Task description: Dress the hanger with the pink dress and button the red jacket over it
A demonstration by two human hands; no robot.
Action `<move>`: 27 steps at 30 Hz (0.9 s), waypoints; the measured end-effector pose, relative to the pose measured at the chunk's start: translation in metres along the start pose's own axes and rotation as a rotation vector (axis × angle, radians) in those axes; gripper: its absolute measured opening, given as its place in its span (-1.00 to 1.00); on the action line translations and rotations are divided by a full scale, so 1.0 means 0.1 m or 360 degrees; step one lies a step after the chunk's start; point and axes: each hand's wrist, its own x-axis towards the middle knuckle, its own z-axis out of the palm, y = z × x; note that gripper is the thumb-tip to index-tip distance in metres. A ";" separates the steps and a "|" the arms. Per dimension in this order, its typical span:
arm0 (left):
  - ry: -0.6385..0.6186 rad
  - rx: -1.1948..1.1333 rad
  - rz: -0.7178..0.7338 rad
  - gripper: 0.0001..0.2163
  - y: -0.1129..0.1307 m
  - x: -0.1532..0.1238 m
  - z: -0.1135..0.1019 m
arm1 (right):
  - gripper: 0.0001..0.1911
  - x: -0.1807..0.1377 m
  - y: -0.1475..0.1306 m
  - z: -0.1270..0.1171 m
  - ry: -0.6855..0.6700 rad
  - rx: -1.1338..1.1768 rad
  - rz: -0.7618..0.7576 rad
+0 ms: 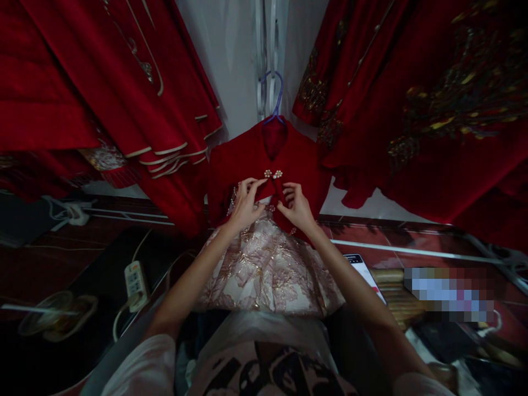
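Observation:
In front of me a red jacket (239, 151) hangs on a purple hanger (279, 99). Two flower-shaped pearl ornaments (273, 174) sit at the middle of its chest. Just below them my left hand (247, 206) pinches one front edge of the jacket between thumb and fingers. Across the gap my right hand (297, 208) has its fingers curled on the other front edge. Something pale shows between the two edges. A cream and pink brocade cloth with gold threads (268, 269) spreads below the hands, over my lap.
Red garments with pale trim (173, 110) hang at left, and embroidered red ones (412, 137) at right. A power strip (136, 283) and a plastic cup with a straw (49, 313) lie on a dark surface at left. A phone (365, 275) lies by my right forearm.

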 end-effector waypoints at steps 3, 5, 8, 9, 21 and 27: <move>0.0109 -0.0023 -0.0200 -0.67 -0.16 -0.23 -0.04 | -0.74 -0.03 0.08 -0.19 -0.0160 -0.0047 0.0171; 0.0167 -0.0106 -0.0349 -0.87 -0.20 -0.33 -0.06 | -0.68 -0.02 0.06 -0.32 -0.0275 0.0052 0.0275; 0.0256 -0.0209 -0.0415 -0.90 -0.07 -0.36 -0.07 | -0.63 0.00 -0.08 -0.46 -0.0449 0.0518 0.0521; 0.0233 -0.0245 -0.0385 -0.88 0.01 -0.34 -0.05 | -0.64 0.01 -0.14 -0.48 -0.0485 0.0691 0.0604; -0.0168 -0.1382 -0.0722 -0.56 0.41 -0.12 0.32 | -0.48 -0.01 -0.31 -0.29 -0.0121 0.0569 0.0201; 0.0320 -0.1294 -0.0902 -0.72 0.32 -0.22 0.21 | -0.49 -0.05 -0.45 -0.28 0.0200 -0.0027 0.0019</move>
